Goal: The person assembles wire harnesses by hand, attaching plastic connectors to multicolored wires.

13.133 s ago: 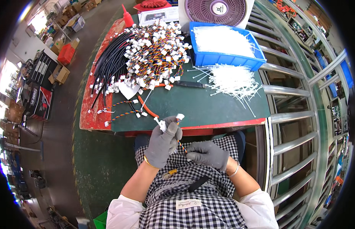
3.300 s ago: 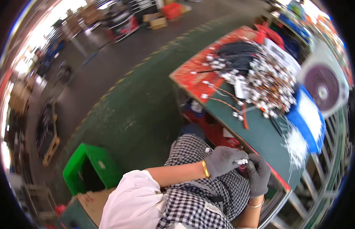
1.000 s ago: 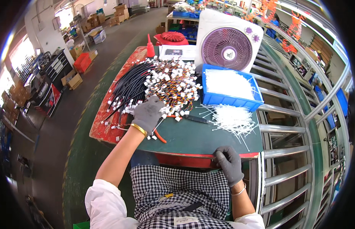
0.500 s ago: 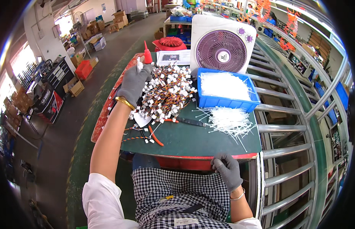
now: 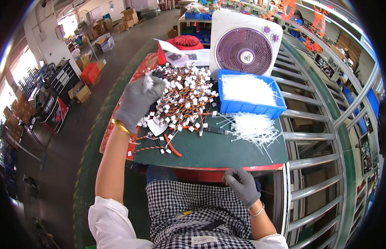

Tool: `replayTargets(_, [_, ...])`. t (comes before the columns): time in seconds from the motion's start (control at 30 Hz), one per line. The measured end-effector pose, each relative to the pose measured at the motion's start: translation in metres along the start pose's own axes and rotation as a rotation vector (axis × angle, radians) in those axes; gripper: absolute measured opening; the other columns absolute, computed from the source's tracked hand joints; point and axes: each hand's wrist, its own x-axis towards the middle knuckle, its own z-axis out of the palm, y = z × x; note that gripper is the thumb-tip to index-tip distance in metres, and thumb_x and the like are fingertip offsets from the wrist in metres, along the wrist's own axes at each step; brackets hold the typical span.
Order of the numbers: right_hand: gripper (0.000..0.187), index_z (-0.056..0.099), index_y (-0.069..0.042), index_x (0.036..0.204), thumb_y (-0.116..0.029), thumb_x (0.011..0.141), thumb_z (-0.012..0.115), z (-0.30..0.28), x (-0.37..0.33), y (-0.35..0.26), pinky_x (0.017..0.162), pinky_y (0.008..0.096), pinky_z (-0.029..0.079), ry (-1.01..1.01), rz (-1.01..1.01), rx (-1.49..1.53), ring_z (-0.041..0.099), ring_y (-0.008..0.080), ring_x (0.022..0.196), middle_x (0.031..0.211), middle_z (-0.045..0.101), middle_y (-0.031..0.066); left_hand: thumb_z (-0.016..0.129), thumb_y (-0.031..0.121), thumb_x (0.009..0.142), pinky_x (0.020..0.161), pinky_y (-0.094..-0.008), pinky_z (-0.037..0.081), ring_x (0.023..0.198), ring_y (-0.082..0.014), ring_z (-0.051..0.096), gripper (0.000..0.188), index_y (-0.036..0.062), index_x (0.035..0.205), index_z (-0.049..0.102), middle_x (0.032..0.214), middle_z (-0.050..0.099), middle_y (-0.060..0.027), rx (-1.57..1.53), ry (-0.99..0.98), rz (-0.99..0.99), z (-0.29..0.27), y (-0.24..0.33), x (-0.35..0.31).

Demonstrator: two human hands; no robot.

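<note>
My left hand, in a grey glove, is closed at the left edge of a pile of wire leads with white connectors. A blurred white connector shows at its fingertips; the rest of what it holds is hidden. By the front edge of the green-topped table, my gloved right hand is curled closed, and whatever its fingers may hold is out of sight. Orange-handled pliers lie partly under the pile. A few separate twisted leads lie nearest me on the left.
A blue bin of white cable ties stands on the right, with loose cable ties before it. Behind are a white box fan, a red pointed bottle and paper sheets. A roller conveyor runs along the right side.
My left hand has come back toward me and a little left, with the white piece at its fingers. My right hand has shifted slightly left. A paper sheet behind the pile has curled up.
</note>
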Motion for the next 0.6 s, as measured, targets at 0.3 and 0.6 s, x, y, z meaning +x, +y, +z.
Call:
replayTargets(0.3, [0.017, 0.065, 0.000, 0.105, -0.013, 0.095, 0.063, 0.034, 0.014, -0.016, 0.072, 0.0236, 0.047, -0.078, 0.028, 0.146, 0.054, 0.0070, 0.078, 0.087, 0.063, 0.0003, 0.061, 0.008, 0.090, 0.069, -0.0232, 0.049, 0.076, -0.0085, 0.061, 0.011, 0.0011, 0.093, 0.069, 0.080, 0.067, -0.0020, -0.471, 0.054, -0.428, 0.052, 0.018, -0.109])
replayTargets(0.6, [0.034, 0.063, 0.006, 0.119, -0.015, 0.093, 0.069, 0.069, 0.021, -0.018, 0.085, 0.0274, 0.052, -0.212, -0.043, 0.335, 0.062, 0.0106, 0.093, 0.103, 0.069, 0.0053, 0.057, 0.007, 0.094, 0.037, -0.0189, 0.029, 0.044, -0.0012, 0.039, 0.011, 0.0046, 0.104, 0.060, 0.074, 0.061, -0.0001, -0.841, -0.106, -0.683, 0.115, 0.012, -0.194])
